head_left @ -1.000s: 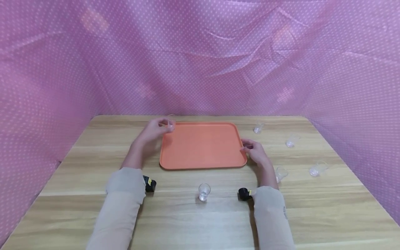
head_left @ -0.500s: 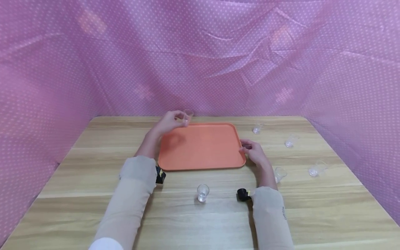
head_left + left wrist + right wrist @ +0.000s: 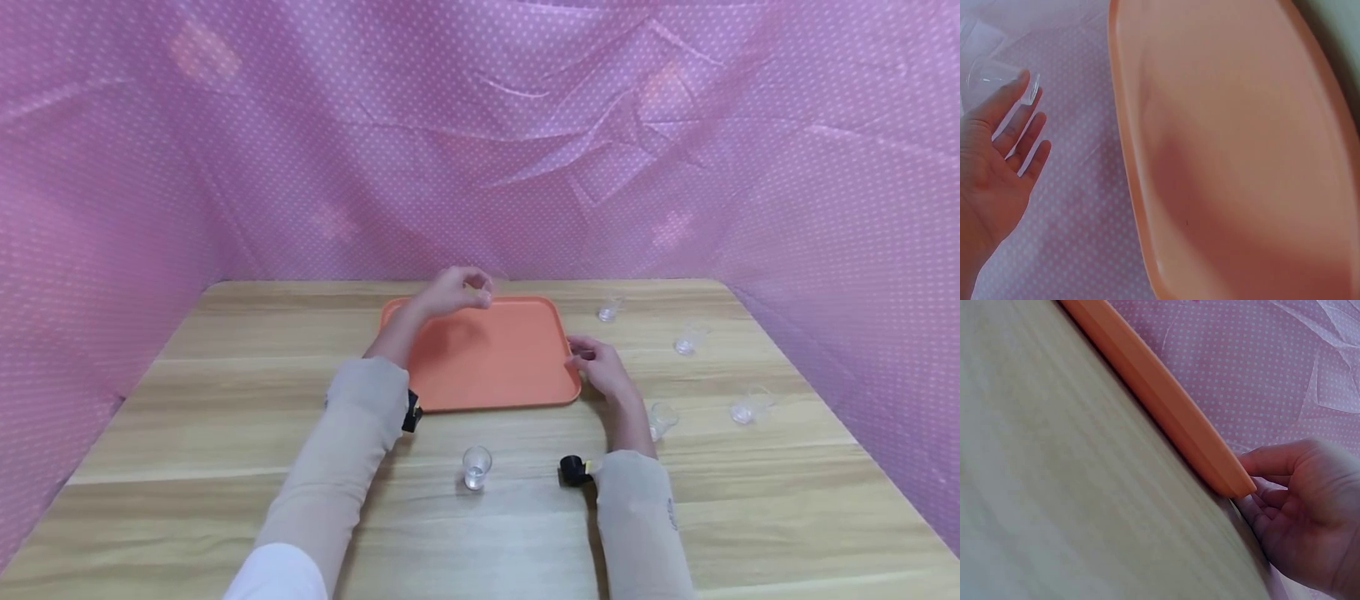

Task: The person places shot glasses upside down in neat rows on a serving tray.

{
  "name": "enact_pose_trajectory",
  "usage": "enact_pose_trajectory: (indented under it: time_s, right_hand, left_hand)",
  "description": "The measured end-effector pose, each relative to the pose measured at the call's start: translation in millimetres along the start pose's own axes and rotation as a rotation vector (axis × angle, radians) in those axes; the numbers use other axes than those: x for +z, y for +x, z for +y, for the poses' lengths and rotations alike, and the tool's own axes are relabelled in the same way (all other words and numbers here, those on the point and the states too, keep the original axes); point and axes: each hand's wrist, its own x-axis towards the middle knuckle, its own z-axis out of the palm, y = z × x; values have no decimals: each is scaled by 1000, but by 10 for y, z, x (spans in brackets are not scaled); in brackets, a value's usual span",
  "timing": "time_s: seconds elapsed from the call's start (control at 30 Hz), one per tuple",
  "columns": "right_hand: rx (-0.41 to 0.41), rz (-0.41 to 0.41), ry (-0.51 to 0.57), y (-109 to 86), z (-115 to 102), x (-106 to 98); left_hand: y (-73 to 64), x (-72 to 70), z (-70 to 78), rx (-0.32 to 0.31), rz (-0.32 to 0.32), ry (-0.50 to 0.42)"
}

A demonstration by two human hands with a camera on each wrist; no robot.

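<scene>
We note a wood-grained worktop (image 3: 187,467) with rounded far corners. Pink dotted cloth (image 3: 420,150), visibly creased, hangs beyond its far edge and along both sides. We record an upright front glass (image 3: 476,468), clear, about midway across. On the right side we count four more clear items, spaced apart: a rear glass (image 3: 607,312), a second glass (image 3: 686,342), an outermost glass (image 3: 745,410) and a partly hidden glass (image 3: 662,419).

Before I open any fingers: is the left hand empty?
No, the left wrist view shows the left hand holding a clear cup between its thumb and fingers.
</scene>
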Motion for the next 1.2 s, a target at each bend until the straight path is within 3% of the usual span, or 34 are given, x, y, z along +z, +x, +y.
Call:
enact_pose_trajectory:
  time_s: [0.33,0.57,0.9,1.2]
  right_hand:
    - [6,2,12,-5,-8,6]
    - [7,-4,12,-36,-53,11]
    - [5,-1,-6,0,-15,-2]
    - [18,0,1,6,-20,-5]
  left_hand:
    - [168,248,14,20,-45,72]
    - [206,343,33,-17,-84,95]
    - [209,408,32,-40,8,69]
    - [217,453,-7,-75,138,-100]
